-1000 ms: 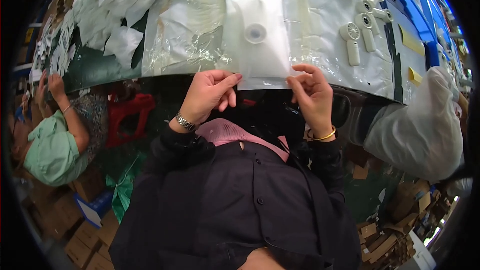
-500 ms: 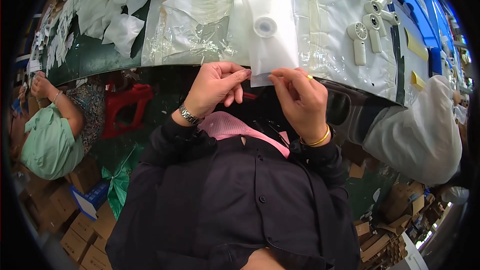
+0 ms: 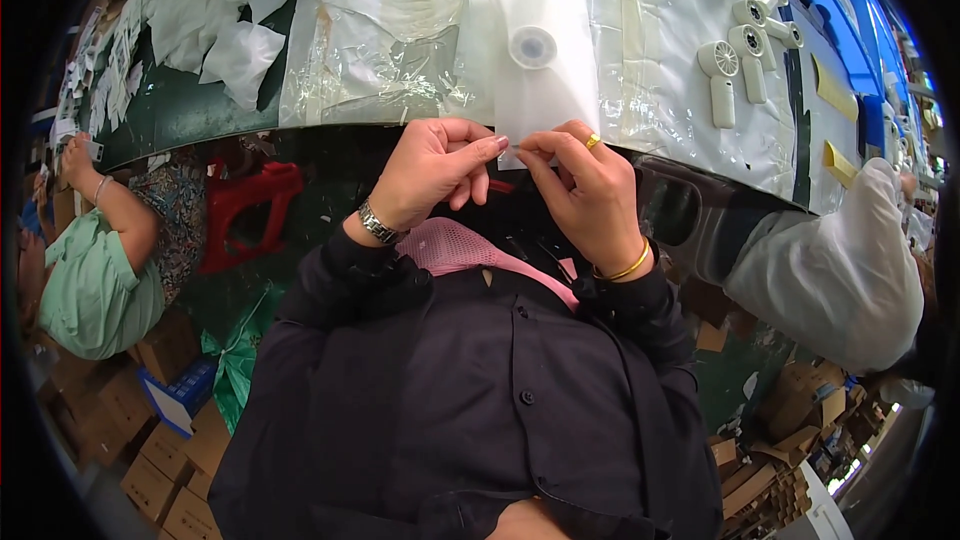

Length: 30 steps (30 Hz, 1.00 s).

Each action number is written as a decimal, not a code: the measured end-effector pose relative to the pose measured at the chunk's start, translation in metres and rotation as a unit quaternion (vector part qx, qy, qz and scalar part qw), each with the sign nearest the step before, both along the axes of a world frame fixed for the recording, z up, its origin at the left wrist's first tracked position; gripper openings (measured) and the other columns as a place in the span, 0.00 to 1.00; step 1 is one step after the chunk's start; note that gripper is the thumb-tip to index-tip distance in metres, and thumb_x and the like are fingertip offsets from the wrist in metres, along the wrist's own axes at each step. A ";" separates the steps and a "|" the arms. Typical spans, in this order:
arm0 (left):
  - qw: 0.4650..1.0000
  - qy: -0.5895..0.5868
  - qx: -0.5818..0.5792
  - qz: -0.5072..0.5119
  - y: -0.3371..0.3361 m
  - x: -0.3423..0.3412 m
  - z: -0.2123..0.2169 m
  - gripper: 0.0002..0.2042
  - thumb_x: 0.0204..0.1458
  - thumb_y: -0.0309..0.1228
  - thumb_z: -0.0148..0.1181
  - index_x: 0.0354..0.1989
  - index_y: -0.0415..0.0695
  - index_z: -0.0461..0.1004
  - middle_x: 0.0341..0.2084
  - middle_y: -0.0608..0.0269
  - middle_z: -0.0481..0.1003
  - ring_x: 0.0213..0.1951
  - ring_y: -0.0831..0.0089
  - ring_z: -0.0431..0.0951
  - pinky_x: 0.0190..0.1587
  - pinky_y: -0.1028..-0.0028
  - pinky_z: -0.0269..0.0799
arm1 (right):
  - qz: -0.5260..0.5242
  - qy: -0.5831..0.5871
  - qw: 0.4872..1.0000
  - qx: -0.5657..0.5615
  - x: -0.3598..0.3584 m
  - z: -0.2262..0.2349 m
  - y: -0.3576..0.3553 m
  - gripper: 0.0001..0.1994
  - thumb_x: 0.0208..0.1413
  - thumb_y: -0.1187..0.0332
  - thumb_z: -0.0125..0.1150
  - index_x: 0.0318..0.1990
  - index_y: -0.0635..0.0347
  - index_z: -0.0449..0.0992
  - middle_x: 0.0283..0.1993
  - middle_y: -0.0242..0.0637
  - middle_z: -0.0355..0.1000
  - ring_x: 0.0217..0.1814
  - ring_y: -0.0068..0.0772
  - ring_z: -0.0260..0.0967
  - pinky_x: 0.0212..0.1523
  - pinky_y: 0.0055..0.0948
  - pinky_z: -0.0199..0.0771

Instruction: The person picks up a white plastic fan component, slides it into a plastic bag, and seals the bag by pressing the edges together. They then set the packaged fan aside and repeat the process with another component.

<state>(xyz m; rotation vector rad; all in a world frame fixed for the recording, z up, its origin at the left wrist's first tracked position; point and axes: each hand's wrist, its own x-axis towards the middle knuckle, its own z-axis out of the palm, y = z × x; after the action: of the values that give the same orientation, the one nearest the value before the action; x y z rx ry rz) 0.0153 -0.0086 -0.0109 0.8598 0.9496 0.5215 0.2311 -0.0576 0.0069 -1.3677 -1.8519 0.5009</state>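
Note:
A frosted, translucent plastic bag lies at the table's front edge, its near end overhanging. Inside it shows a white handheld fan, blurred by the film, with a round grey-centred part facing up. My left hand pinches the bag's near left corner between thumb and forefinger, its other fingers curled. Close beside it, my right hand pinches the same near edge with thumb and forefinger. The fingertips of both hands are almost touching.
Several white handheld fans lie on the table at the right, before blue bins. White bags are heaped at the left. A co-worker in green sits left; a pale sleeve is at right. A red stool stands below.
My right hand has slid left along the bag's near edge, toward my left hand. My left hand keeps its pinch almost in place.

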 end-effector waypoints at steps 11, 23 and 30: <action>1.000 -0.006 0.005 -0.003 -0.001 0.000 0.002 0.15 0.73 0.35 0.61 0.44 0.32 0.83 0.19 0.61 0.79 0.13 0.84 0.69 0.17 0.83 0.60 | 0.020 -0.010 1.000 -0.007 -0.009 -0.003 0.005 0.09 0.59 0.72 0.77 0.43 0.61 0.82 0.36 0.35 0.77 0.26 0.30 0.75 0.29 0.29 0.73; 1.000 -0.013 -0.001 -0.006 0.002 0.000 0.000 0.15 0.73 0.35 0.60 0.41 0.35 0.83 0.17 0.63 0.78 0.13 0.85 0.67 0.17 0.83 0.59 | 0.023 -0.018 0.999 -0.019 -0.011 -0.004 0.004 0.09 0.59 0.73 0.75 0.43 0.61 0.80 0.38 0.36 0.77 0.32 0.35 0.80 0.32 0.32 0.76; 0.998 0.018 0.058 -0.020 0.002 0.001 0.000 0.14 0.74 0.34 0.60 0.40 0.35 0.83 0.17 0.66 0.78 0.14 0.86 0.67 0.18 0.83 0.58 | 0.039 -0.086 0.995 -0.013 -0.011 -0.007 0.003 0.09 0.60 0.74 0.73 0.43 0.62 0.78 0.39 0.37 0.77 0.35 0.42 0.79 0.35 0.36 0.78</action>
<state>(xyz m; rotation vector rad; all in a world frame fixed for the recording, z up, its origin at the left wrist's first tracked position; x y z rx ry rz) 0.0162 -0.0064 -0.0113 0.9940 0.9403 0.5323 0.2200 -0.0542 0.0001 -1.3977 -2.0500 0.4600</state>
